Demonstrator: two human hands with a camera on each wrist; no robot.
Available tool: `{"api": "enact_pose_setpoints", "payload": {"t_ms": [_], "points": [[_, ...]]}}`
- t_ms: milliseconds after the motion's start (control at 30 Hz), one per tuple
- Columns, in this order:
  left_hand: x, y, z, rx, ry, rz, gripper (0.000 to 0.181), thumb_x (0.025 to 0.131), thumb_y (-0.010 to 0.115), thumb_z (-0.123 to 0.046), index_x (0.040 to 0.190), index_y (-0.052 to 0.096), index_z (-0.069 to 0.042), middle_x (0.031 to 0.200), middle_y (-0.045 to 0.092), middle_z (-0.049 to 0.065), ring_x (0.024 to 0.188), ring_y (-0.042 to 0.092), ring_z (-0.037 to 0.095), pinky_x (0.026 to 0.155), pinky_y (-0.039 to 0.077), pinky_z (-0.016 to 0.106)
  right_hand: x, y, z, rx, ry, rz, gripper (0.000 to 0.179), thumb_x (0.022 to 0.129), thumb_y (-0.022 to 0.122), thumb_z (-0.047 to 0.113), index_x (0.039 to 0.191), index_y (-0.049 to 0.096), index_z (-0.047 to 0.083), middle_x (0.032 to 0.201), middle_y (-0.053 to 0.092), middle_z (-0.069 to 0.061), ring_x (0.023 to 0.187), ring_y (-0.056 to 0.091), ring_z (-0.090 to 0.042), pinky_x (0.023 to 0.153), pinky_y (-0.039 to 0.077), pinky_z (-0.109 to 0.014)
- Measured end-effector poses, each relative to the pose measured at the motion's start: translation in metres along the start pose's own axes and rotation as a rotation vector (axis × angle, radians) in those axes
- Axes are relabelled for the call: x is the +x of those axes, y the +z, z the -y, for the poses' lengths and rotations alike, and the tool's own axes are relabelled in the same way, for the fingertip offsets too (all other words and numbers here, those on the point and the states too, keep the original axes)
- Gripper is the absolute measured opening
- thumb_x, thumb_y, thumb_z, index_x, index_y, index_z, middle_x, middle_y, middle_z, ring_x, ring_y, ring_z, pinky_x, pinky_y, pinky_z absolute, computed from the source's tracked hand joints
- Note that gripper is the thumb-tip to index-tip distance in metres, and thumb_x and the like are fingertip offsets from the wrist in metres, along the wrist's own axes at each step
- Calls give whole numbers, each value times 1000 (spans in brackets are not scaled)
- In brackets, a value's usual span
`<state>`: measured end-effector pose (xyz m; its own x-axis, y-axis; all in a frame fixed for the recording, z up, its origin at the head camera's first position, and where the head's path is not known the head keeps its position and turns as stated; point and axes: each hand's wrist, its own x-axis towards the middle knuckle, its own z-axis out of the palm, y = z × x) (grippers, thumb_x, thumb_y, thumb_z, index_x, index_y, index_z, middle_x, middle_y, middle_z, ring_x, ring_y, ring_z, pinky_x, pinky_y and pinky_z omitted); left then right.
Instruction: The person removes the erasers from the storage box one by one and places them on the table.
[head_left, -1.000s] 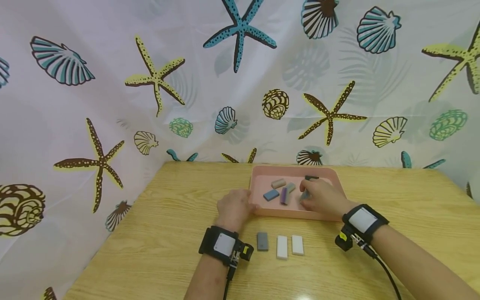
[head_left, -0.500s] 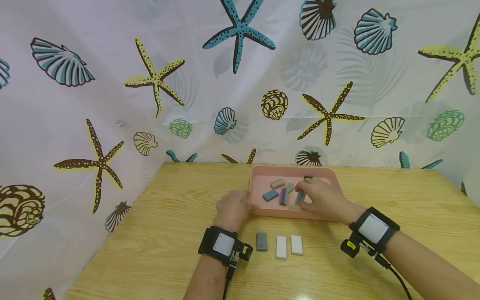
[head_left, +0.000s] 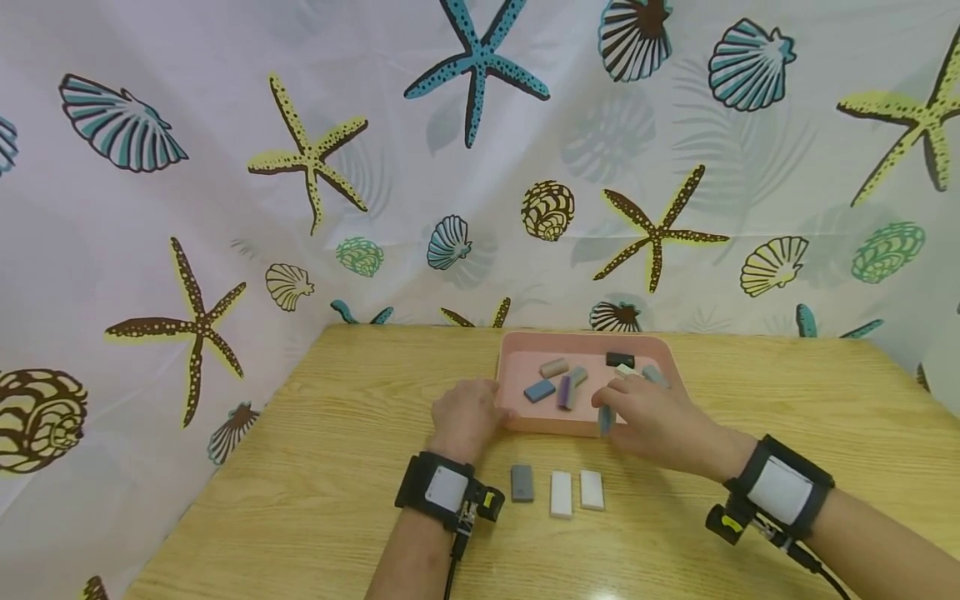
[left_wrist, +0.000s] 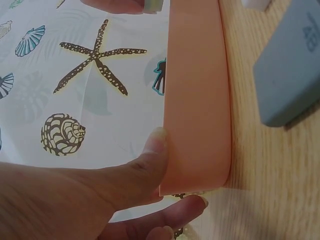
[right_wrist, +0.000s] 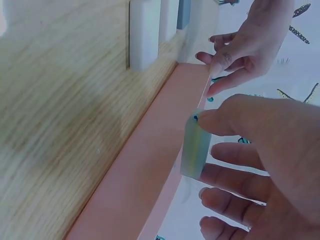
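Head view showed two smooth white blocks and one grey block with dark characters, not surely readable, on the wood-grain tabletop. Toward the tabletop's far edge stood a pink tray with rounded corners. The hands were apart: the left hand gripped its near left corner, while the right hand pinched a pale green block, yellow-banded, at its near rim. Inside, near the far wall, lay a black block.

Right hand pinches here, thumb opposing fingers; left hand grips, its own thumb set apart from its fingers!
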<state>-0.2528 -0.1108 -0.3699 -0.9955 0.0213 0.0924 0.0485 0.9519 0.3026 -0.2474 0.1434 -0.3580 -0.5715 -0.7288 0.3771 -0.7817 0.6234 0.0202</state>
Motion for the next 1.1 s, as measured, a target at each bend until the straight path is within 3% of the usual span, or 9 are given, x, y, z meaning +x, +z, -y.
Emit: {"api": "enact_pose_setpoints", "payload": {"t_ms": [167, 533, 933, 1100], "points": [[0, 0, 0, 6, 3, 1, 42, 76, 71, -40, 112, 64, -19, 92, 65, 0, 67, 51, 13, 53, 42, 33, -8, -4, 8, 4, -35, 19, 30, 72, 72, 18, 100, 60, 17, 86, 57, 7, 79, 48, -8, 66, 43, -32], [1, 1, 1, 1, -4, 6, 39, 77, 72, -39, 109, 65, -19, 88, 63, -1, 67, 51, 13, 51, 40, 32, -26, -9, 23, 176, 37, 288, 35, 73, 72, 25, 105, 58, 19, 96, 56, 8, 84, 47, -6, 69, 46, -28], [0, 1, 1, -10, 0, 13, 38, 77, 71, -38, 110, 65, -18, 89, 64, -1, 66, 51, 13, 52, 41, 34, -35, -1, 30, 204, 101, 409, 33, 71, 74, 27, 100, 59, 21, 94, 54, 11, 83, 45, -5, 70, 46, -30], [0, 2, 1, -7, 10, -3, 39, 77, 71, -38, 111, 65, -18, 92, 65, 0, 67, 52, 13, 52, 43, 35, -36, 1, 29, 194, 82, 422, 31, 71, 75, 30, 97, 59, 23, 94, 54, 12, 83, 45, -6, 70, 46, -30]]}}
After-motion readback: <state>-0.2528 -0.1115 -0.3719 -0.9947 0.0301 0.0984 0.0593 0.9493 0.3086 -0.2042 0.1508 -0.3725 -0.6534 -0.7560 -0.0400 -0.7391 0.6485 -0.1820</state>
